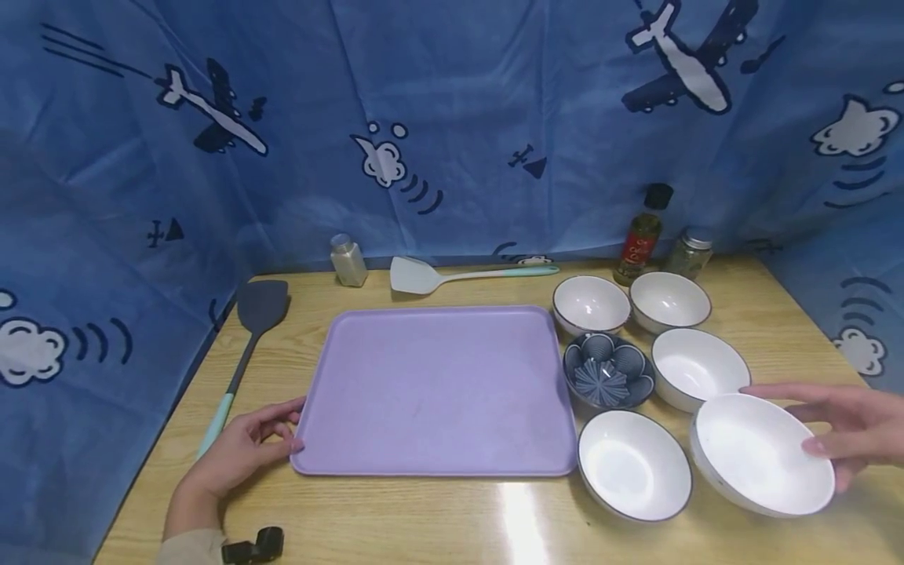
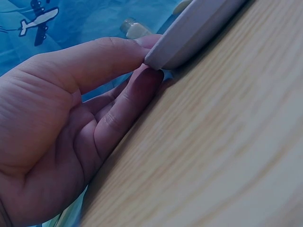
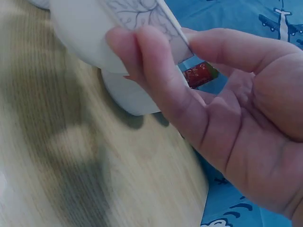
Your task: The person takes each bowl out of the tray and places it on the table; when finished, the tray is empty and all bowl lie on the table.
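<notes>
A lavender tray [image 1: 438, 392] lies flat on the wooden table. My left hand [image 1: 243, 451] pinches its left rim near the front corner, thumb on top and fingers at the underside, as the left wrist view shows at the tray edge [image 2: 189, 35]. On the right, my right hand [image 1: 847, 428] grips a white bowl [image 1: 759, 451] by its right rim, thumb inside and fingers outside. That bowl is tilted and appears raised off the table; its outside carries a grey branch pattern [image 3: 142, 14]. Beside it stand a white bowl [image 1: 632, 463] and another white bowl [image 1: 699, 365].
Two smaller white bowls [image 1: 592, 304] and a dark blue patterned bowl [image 1: 609, 373] stand right of the tray. Behind are a sauce bottle [image 1: 639, 243], a lidded jar [image 1: 688, 255], a shaker [image 1: 348, 263] and a white spatula [image 1: 417, 276]. A grey spatula [image 1: 261, 306] lies left.
</notes>
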